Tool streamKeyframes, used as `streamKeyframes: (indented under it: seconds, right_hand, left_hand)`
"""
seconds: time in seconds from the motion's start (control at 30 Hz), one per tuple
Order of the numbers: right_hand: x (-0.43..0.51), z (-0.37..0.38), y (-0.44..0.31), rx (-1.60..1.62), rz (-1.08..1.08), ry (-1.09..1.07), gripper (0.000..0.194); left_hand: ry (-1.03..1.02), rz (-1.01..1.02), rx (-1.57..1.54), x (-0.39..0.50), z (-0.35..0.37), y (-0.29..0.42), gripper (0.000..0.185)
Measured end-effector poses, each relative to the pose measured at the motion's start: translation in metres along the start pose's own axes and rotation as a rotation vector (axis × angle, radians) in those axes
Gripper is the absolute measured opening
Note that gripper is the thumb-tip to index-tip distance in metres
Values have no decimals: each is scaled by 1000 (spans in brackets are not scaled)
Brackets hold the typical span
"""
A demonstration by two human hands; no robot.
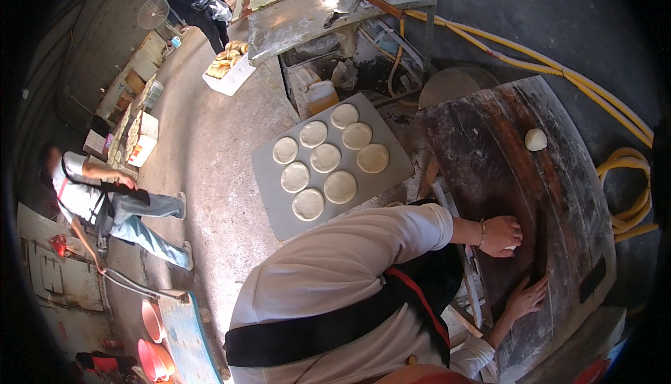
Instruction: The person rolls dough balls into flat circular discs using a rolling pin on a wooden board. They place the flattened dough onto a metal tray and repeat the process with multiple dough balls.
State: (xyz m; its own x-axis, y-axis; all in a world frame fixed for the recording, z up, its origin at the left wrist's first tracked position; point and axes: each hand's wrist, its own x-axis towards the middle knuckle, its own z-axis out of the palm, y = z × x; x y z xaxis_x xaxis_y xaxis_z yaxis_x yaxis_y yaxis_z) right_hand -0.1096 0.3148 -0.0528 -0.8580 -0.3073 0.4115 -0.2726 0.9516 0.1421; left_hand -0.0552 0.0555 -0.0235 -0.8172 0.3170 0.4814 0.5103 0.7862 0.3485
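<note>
My left hand (501,235), with a bracelet at the wrist, is curled down on a dark, flour-dusted work table (472,137). A small bit of white dough (510,248) shows under its fingers; the rest is hidden. Nearer the picture's bottom, my right hand (528,296) lies with fingers stretched out on the same table. Close to its fingertips runs a dark, long shape (540,242), perhaps a rolling pin; I cannot tell. A round dough ball (536,140) sits apart towards the table's far end.
Behind the left arm, a grey tray (267,195) carries several flat dough rounds (325,158). Yellow hoses (524,64) run along the floor past the table. Another worktable (293,22), a white box of baked pieces (230,82) and other people (115,195) are farther off.
</note>
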Motion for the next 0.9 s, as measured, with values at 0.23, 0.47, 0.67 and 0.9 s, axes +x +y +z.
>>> streamKeyframes:
  seconds: [0.23,0.47,0.67,0.9]
  right_hand:
    - [-1,3,3,15,-27,19,58]
    - [1,-9,-5,-29,9,-51,59]
    - [6,-23,-10,128,85,-101,60]
    - [24,-63,-1,265,-4,-149,42]
  left_hand:
    - [38,-8,-15,-3,2,0,31]
    - [62,-12,-30,0,-7,3,31]
    - [46,-154,-79,-1,-5,10,33]
    - [-159,-598,-411,30,-55,-9,38]
